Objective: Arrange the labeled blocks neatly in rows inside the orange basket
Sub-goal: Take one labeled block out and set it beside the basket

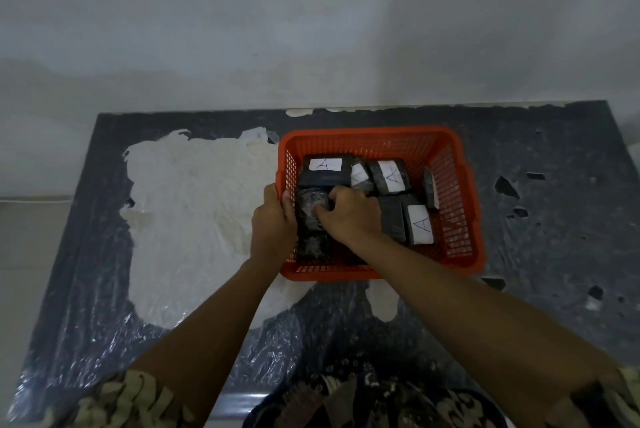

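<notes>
Both hands are gripping one dark wrapped block (311, 219) at the basket's 8 o'clock corner: left hand (272, 219) clamping its left edge, right hand (349, 216) closing over its top. Orange basket (467, 219) is sitting on the table (554, 219). Labeled blocks (391, 176) are lying unevenly toward 3 o'clock.

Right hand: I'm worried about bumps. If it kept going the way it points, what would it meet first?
Likely the left hand: the right hand points leftward across the dark block both hold. Depth is unclear.
</notes>
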A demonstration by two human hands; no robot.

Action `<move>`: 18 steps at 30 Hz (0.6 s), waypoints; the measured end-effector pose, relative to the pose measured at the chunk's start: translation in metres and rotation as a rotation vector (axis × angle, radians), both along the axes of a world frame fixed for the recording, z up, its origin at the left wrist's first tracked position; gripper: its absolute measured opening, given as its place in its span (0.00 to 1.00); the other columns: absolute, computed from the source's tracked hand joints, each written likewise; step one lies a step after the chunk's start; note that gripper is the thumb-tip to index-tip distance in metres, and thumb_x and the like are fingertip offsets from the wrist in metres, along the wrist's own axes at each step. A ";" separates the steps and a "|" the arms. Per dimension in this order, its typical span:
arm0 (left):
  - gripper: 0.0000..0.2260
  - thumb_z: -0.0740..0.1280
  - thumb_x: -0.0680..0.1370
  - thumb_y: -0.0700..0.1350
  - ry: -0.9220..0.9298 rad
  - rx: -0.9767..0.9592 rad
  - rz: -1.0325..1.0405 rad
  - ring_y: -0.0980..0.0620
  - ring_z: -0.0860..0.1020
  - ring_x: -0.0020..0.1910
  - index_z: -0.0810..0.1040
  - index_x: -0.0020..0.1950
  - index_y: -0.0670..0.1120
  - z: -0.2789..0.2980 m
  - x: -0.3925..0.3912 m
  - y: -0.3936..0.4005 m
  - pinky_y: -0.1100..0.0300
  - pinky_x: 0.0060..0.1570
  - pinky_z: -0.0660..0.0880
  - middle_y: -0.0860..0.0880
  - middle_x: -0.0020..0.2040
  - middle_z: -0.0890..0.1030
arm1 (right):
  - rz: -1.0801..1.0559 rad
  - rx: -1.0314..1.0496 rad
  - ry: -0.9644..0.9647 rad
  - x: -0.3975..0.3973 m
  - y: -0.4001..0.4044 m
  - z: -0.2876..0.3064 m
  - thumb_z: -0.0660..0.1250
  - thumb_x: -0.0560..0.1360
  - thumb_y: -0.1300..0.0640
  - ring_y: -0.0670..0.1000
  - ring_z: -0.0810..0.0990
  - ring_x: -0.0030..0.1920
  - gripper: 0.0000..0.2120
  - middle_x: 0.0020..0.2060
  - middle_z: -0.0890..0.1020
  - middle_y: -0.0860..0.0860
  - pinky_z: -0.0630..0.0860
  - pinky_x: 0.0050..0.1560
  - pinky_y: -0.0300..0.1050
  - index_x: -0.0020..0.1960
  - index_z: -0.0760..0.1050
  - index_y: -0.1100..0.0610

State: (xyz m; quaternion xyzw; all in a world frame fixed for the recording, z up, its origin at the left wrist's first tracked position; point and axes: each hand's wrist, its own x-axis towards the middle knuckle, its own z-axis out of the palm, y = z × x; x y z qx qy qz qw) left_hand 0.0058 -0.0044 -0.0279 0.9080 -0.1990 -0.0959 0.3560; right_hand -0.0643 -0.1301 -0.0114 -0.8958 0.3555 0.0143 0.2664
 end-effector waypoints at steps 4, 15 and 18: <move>0.13 0.53 0.82 0.52 0.028 -0.004 0.002 0.55 0.74 0.39 0.68 0.59 0.44 -0.002 0.001 0.000 0.67 0.35 0.68 0.52 0.47 0.74 | -0.011 0.136 0.082 0.003 -0.005 0.000 0.68 0.73 0.42 0.54 0.81 0.54 0.17 0.51 0.83 0.51 0.73 0.59 0.51 0.58 0.75 0.50; 0.07 0.53 0.82 0.52 -0.008 -0.057 -0.034 0.63 0.73 0.36 0.66 0.54 0.50 -0.006 -0.001 0.004 0.70 0.32 0.67 0.54 0.44 0.74 | 0.446 0.052 0.317 -0.043 -0.067 0.016 0.66 0.70 0.45 0.56 0.62 0.75 0.36 0.76 0.65 0.49 0.58 0.70 0.63 0.76 0.61 0.46; 0.11 0.53 0.82 0.52 -0.003 -0.041 -0.008 0.61 0.73 0.36 0.67 0.57 0.47 -0.006 -0.002 0.003 0.68 0.34 0.67 0.54 0.46 0.74 | 0.510 0.007 0.440 -0.042 -0.076 0.024 0.68 0.69 0.42 0.58 0.60 0.75 0.40 0.76 0.64 0.53 0.56 0.71 0.65 0.78 0.57 0.46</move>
